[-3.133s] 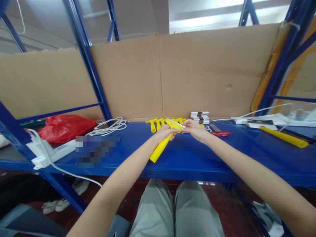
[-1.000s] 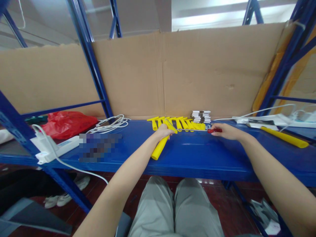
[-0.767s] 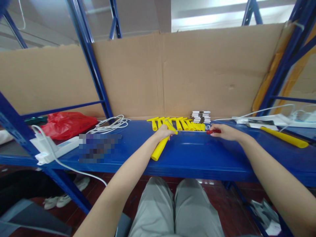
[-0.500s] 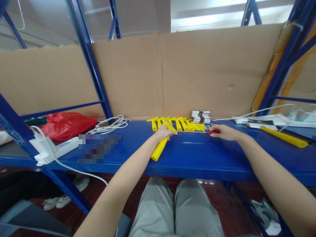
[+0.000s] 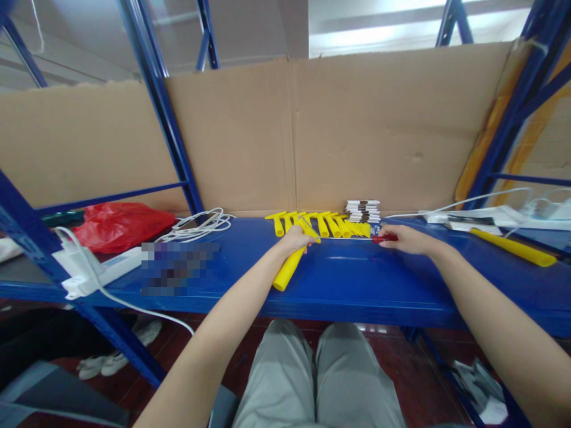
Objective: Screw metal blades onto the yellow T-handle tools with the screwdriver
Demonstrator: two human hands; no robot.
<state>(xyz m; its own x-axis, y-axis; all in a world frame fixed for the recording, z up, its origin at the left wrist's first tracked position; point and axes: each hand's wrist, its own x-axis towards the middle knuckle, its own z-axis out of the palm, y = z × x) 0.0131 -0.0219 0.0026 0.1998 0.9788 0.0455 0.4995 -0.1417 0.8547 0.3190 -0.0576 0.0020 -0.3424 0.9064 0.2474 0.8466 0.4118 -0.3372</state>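
My left hand [image 5: 296, 239] is closed around a yellow T-shaped plastic piece with a tubular handle [image 5: 288, 272], which slants down toward the shelf's front edge. In my right hand [image 5: 404, 239] is a screwdriver [image 5: 384, 238] with a red handle, pinched between the fingers. Its thin metal shaft lies level and points left, with the tip at the head of the yellow piece. Just behind my hands, several similar yellow T-shaped pieces [image 5: 333, 226] form a row along the cardboard. A stack of small white items with dark bands [image 5: 363, 211] stands at the row's right end.
The blue shelf [image 5: 357, 279] carries a red plastic bag [image 5: 127, 226], coiled white cable [image 5: 200, 223] and a white power strip [image 5: 120, 264] on the left. A yellow tube [image 5: 513, 246] lies at right. Cardboard [image 5: 379, 131] walls the back; blue posts flank it.
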